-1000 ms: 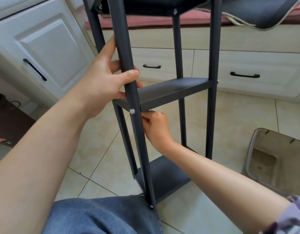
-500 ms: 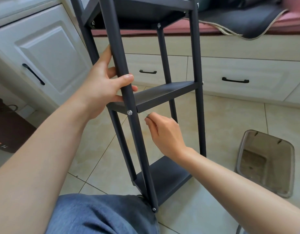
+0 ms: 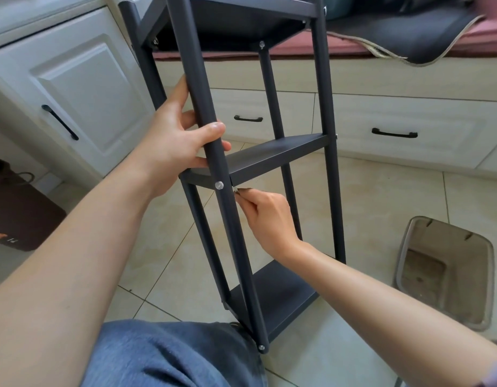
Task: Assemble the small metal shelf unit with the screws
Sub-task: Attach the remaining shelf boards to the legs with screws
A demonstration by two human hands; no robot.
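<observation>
A dark grey metal shelf unit [image 3: 272,157] stands upright on the tiled floor, with a top, a middle and a bottom shelf between four posts. My left hand [image 3: 174,141] grips the near front post just above the middle shelf, thumb across the post. A silver screw head [image 3: 219,185] shows on that post at the middle shelf's corner. My right hand [image 3: 265,216] reaches under that corner, behind the post, and its fingertips pinch a small metal piece [image 3: 237,192]. Another screw head [image 3: 260,347] sits at the post's foot.
My knee in blue fabric [image 3: 163,356] touches the shelf's base. A clear plastic bin [image 3: 445,270] lies on the floor at the right. White cabinets and drawers [image 3: 395,127] line the back, a cabinet door [image 3: 74,99] is at the left, and a dark mat [image 3: 15,213] lies beside it.
My right hand drew back from under the middle shelf's corner, then returned to it pinching the small piece. The view shifted slightly; my left hand kept its hold on the post.
</observation>
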